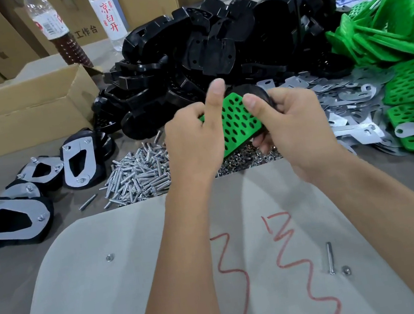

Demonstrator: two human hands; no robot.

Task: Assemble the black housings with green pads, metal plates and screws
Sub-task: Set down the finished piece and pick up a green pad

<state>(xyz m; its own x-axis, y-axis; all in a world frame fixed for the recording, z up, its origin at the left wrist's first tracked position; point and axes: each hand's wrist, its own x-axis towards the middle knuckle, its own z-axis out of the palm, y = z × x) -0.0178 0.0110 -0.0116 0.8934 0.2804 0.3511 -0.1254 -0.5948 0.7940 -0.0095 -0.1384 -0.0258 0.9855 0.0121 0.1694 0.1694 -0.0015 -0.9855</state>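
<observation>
A perforated green pad [238, 121] lies on a black housing [261, 93] that I hold up between both hands above the screw pile. My left hand [194, 137] grips the left edge, thumb raised over the pad. My right hand [293, 120] curls round the housing's right side, thumb pressing on the pad. Loose screws [137, 174] and small nuts [244, 160] lie heaped below. A pile of black housings [209, 46] sits behind, green pads [400, 42] at the right, and metal plates [349, 100] beside them.
Finished assemblies [11, 219] with plates screwed on lie at the left. An open cardboard box [20, 114] and two bottles [108, 17] stand at the back left. A grey board [138, 278] with red marks holds one screw [330, 258] and a nut [346, 270].
</observation>
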